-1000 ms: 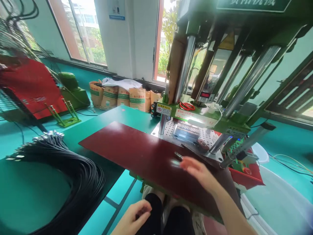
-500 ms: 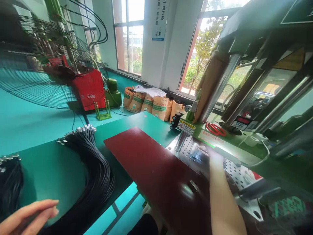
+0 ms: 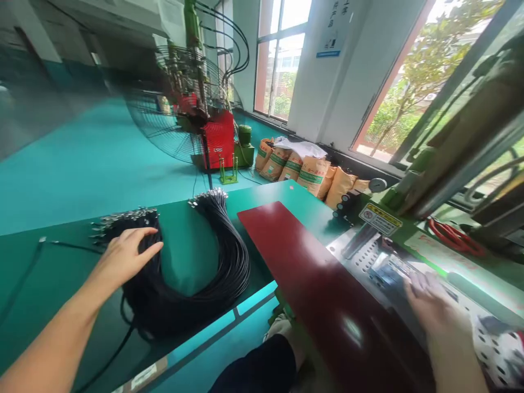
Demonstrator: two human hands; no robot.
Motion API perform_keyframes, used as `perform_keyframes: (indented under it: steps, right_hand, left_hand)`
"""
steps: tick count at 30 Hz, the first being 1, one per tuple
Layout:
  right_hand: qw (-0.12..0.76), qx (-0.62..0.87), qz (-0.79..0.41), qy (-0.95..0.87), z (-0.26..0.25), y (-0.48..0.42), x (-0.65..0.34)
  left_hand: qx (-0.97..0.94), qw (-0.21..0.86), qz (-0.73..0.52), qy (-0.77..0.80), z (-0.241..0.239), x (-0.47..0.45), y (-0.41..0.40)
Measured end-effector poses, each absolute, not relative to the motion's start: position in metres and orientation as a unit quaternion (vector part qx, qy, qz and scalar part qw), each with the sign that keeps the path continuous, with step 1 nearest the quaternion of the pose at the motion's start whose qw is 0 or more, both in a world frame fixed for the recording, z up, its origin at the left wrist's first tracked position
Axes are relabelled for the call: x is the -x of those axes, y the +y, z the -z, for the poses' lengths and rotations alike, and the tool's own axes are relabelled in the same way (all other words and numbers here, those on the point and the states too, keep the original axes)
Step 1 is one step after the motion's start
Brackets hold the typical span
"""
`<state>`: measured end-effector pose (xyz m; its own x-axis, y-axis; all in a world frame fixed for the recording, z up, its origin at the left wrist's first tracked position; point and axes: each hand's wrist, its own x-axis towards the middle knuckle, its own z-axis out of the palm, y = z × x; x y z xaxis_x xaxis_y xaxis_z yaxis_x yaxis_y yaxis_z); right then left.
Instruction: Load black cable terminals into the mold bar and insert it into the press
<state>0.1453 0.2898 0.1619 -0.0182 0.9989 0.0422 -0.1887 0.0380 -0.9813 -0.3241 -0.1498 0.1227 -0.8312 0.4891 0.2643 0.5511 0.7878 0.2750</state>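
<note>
My left hand (image 3: 129, 254) is over the left end of a bundle of black cables (image 3: 164, 295), close to their metal tips. Its thumb and fingers are apart with nothing between them; I cannot tell whether they touch the cables. The bundle bends in a U on the green table, and its other metal-tipped end (image 3: 210, 196) lies farther right. My right hand (image 3: 438, 305) is smeared by motion beside a small metal block (image 3: 387, 273) on the perforated metal plate (image 3: 362, 256) of the press. Whether it holds anything is unclear.
A dark red board (image 3: 286, 245) lies across the green table (image 3: 184, 240) between the cables and the press (image 3: 450, 158). A single loose cable (image 3: 73, 245) lies at the left. Beyond the table stand a large fan (image 3: 196, 114) and several paper sacks (image 3: 311, 172).
The view has swung left, bringing the whole cable bundle into sight. My left hand has moved forward from the table's near side to the cable tips. My right hand is now beside the metal block.
</note>
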Motion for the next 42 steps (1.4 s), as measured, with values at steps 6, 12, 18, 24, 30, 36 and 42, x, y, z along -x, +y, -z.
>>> perform_keyframes:
  steps: [6, 12, 18, 24, 30, 36, 42]
  right_hand:
    - [0.122, 0.297, -0.614, -0.721, -0.139, 0.161, -0.026]
    - [0.040, 0.247, -0.403, -0.880, -0.130, 0.100, 0.122]
    - [-0.050, 0.299, -0.306, -0.902, -0.136, 0.093, 0.177]
    - [0.005, 0.305, -0.496, -0.813, -0.147, 0.094, 0.177]
    - [0.017, 0.253, -0.670, -0.698, -0.181, 0.090, 0.180]
    - [0.038, 0.263, -0.730, -0.629, -0.170, 0.102, 0.153]
    - [-0.230, 0.235, -0.808, -0.488, -0.120, 0.089, 0.118]
  left_hand:
    - [0.135, 0.021, 0.162, -0.977, -0.114, 0.324, -0.155]
    - [0.140, 0.087, 0.285, -0.944, -0.103, 0.312, -0.159]
    - [0.511, 0.002, 0.196, -0.837, -0.135, 0.225, -0.146]
    - [0.547, -0.109, -0.004, -0.830, -0.145, 0.201, -0.107]
    - [0.537, -0.131, 0.101, -0.827, -0.195, 0.234, -0.114]
    - [0.509, -0.203, 0.160, -0.821, -0.235, 0.248, -0.120]
    - [0.532, -0.172, 0.105, -0.822, -0.222, 0.238, -0.111]
